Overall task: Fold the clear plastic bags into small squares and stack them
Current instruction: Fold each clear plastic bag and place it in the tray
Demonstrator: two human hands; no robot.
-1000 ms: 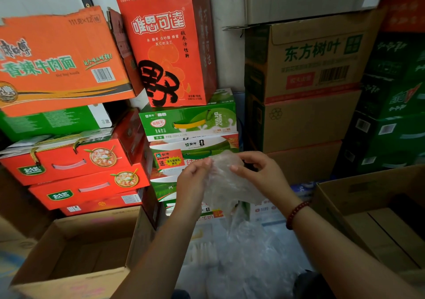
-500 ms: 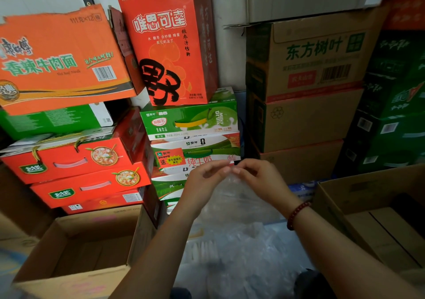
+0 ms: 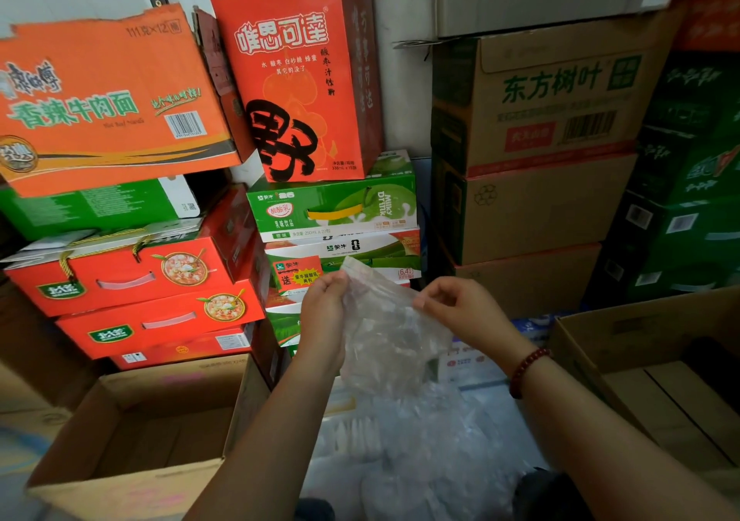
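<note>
Clear plastic bag [image 3: 384,332] hangs mid-frame, long axis running down. Left hand [image 3: 324,308] and right hand [image 3: 460,308] each pinch a top corner, equally near.

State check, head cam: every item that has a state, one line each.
clear plastic bag: held up, spread open, not yet folded
left hand: pinches the bag's top left edge
right hand: pinches the bag's right edge
plastic bag pile: loose, unfolded, below the hands
left cardboard box: open
right cardboard box: open
</note>
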